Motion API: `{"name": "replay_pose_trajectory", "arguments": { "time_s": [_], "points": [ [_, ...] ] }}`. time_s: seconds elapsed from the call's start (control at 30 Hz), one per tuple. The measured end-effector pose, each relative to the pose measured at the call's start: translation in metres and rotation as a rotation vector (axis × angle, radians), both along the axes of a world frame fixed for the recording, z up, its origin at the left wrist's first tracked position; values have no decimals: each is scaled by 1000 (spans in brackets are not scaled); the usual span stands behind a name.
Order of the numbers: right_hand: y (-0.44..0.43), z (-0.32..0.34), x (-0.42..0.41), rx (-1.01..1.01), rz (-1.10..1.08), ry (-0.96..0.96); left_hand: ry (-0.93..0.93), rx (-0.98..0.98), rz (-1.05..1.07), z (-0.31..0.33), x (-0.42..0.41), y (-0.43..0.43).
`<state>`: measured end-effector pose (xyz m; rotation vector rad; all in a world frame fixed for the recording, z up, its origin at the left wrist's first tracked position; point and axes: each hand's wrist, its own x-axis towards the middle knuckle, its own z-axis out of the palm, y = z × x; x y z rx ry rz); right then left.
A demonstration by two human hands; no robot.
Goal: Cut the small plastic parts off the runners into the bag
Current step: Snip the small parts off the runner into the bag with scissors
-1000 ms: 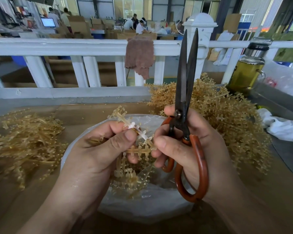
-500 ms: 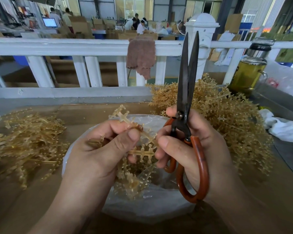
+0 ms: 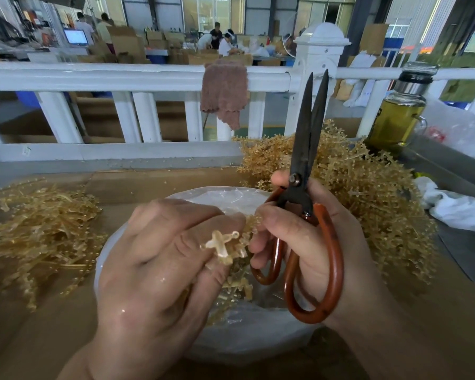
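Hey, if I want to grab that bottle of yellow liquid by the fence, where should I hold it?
Probably take the bottle around its glass body, just below the steel collar, coming from the right. It stands upright, its small side loop faces right, and the heap of runners crowds its left and front.

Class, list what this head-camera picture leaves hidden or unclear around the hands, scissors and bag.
Head view: left hand covers most of the runner.
Head view: both it and the right hand hide most of what the bag holds.
Head view: picture edge cuts off the left pile.
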<state>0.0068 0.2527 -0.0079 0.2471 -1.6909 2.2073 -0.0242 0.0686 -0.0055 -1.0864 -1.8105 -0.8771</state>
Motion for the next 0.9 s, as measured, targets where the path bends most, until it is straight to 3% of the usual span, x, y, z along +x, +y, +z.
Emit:
{"name": "replay_pose_trajectory", "arguments": {
  "time_s": [0.3, 0.57, 0.73, 0.83, 0.9],
  "points": [
    [-1, 3, -1, -301, 322, 33, 92, -106, 30, 3, -5, 1],
    [1, 0, 0, -35, 85, -54, 72, -166, 92, 1, -7, 6],
    [2, 1, -2, -151, 77, -89, 57, -238, 114, -2, -13, 6],
    [7, 1, -2, -145, 39, -63, -137, -368, 99, -7, -13, 7],
    [11, 6, -2, -158, 41, 5, -501, -336, 46, -7, -9, 9]
  ]
}}
